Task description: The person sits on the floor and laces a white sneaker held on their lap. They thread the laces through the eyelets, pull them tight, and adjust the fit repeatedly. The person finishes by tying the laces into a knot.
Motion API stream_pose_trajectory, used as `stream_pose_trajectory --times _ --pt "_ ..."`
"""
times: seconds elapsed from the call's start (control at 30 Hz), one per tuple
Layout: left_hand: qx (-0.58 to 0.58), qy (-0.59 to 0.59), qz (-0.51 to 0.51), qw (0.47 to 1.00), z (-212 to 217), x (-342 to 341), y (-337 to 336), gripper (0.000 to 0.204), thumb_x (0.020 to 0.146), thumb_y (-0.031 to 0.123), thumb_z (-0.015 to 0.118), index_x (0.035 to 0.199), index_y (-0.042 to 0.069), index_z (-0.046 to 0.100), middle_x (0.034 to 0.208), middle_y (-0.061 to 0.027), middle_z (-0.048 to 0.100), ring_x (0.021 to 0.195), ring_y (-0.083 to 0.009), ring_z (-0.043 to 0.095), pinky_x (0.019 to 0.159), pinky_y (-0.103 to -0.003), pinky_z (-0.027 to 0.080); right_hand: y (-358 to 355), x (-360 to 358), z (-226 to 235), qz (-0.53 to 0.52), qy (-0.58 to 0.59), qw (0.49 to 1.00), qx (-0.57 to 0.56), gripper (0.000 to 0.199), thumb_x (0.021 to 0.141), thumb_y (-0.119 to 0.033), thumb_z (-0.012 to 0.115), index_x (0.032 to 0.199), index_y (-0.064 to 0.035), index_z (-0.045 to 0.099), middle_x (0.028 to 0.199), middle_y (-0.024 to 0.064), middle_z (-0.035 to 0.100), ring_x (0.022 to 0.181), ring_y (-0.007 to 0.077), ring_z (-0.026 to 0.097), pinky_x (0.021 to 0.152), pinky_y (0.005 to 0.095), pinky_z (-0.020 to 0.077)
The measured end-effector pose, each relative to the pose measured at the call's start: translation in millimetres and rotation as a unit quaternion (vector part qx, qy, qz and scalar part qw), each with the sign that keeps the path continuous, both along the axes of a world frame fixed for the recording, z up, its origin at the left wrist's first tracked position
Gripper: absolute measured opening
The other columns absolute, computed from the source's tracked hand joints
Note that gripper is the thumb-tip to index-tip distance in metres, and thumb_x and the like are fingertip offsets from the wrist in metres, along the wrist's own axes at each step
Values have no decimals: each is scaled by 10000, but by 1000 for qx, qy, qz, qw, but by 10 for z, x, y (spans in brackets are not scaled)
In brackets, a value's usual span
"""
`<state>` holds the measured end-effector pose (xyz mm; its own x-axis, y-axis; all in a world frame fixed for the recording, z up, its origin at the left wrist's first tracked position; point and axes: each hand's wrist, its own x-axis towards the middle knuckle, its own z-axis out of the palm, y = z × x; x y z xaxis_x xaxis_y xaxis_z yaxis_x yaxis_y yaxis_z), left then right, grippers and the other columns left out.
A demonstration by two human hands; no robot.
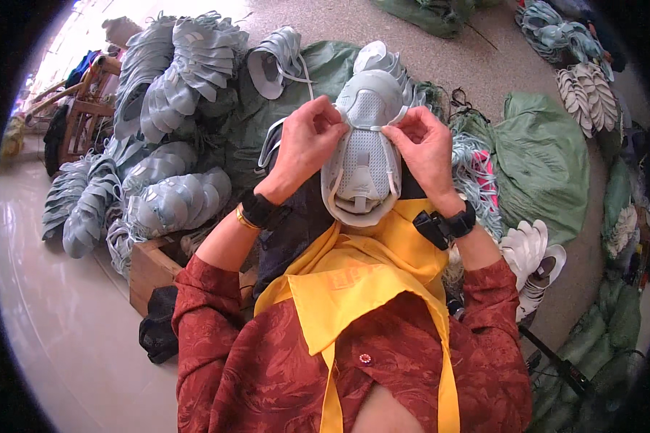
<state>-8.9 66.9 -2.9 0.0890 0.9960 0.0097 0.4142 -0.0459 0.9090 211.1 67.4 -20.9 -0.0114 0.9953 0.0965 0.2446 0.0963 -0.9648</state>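
I hold a pale grey shoe upper [362,148] in front of me, mesh side facing me and its heel end pointing down. My left hand [307,141] pinches its top left edge. My right hand [422,148] pinches the top right edge, where a white lace crosses the upper. Both wrists wear black bands. A yellow cloth [354,278] lies over my lap beneath the upper.
Stacks of grey shoe uppers [170,86] pile up at my left over a green sack [325,61]. A wooden box [152,267] sits by my left elbow. White uppers [531,252] and another green sack [542,162] lie at the right. More stacks [588,90] are far right.
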Motion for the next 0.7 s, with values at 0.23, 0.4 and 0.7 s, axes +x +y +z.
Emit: stream_pose_trajectory --times 0.23,0.4,0.7 --pt "28 9 -22 999 -46 20 -6 124 889 56 730 881 -6 624 739 4 623 698 -54 565 641 -256 484 -15 13 -53 -18 -14 999 23 154 835 -76 830 881 -25 692 787 18 724 712 78 679 663 249 543" --pt "53 -27 34 998 -156 46 -54 115 900 53 712 884 -12 619 722 -5 612 689 -50 549 634 -257 477 -65 -33 11 -23 -60 994 88 154 827 -71 825 953 -24 749 827 53 748 695 109 692 665 258 550" --pt "119 26 48 991 -126 118 -124 137 909 63 706 901 -13 593 701 -50 584 651 -100 537 613 -287 458 -155 36 378 106 -194 969 114 328 786 -78 802 1069 27 673 986 171 685 844 269 722 750 347 581"
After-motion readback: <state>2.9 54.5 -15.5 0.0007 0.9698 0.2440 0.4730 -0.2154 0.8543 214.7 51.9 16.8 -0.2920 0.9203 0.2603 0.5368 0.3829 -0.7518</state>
